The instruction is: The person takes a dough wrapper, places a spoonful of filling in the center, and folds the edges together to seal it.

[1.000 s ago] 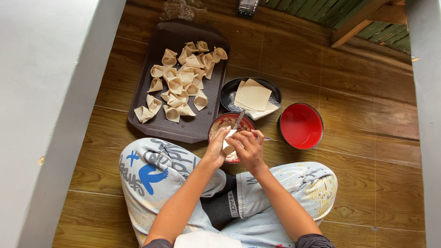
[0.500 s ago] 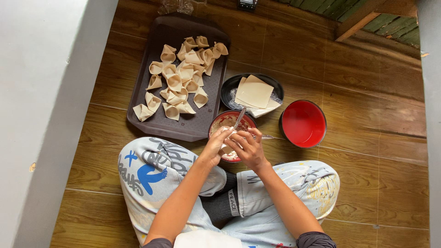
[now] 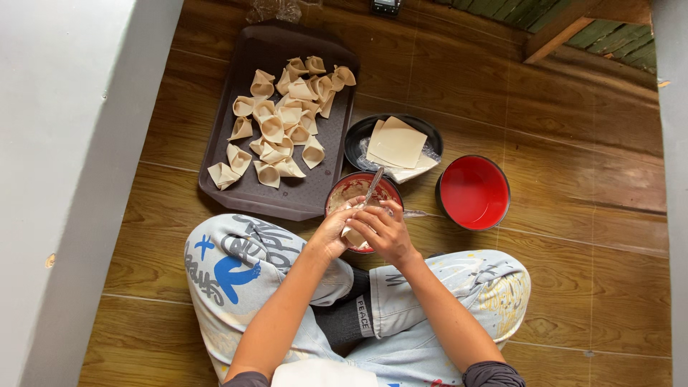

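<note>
I sit cross-legged on a wooden floor. My left hand (image 3: 334, 231) cups a pale dumpling wrapper (image 3: 355, 236) over a red bowl of filling (image 3: 347, 193). My right hand (image 3: 383, 228) grips a metal spoon (image 3: 371, 188) whose bowl end touches the wrapper and whose handle points away from me. Both hands meet just above the filling bowl. A black bowl (image 3: 358, 135) beyond it holds a stack of square wrappers (image 3: 397, 143). A dark brown tray (image 3: 244, 183) to the left carries several folded dumplings (image 3: 283, 118).
A red bowl (image 3: 473, 192) with a little liquid stands right of the filling bowl. A grey wall (image 3: 64, 158) runs along the left. A wooden step (image 3: 566, 32) crosses the upper right. A dark object (image 3: 387, 7) lies at the top edge.
The hands stay together over the filling bowl; the spoon has tilted slightly. The view has shifted a little.
</note>
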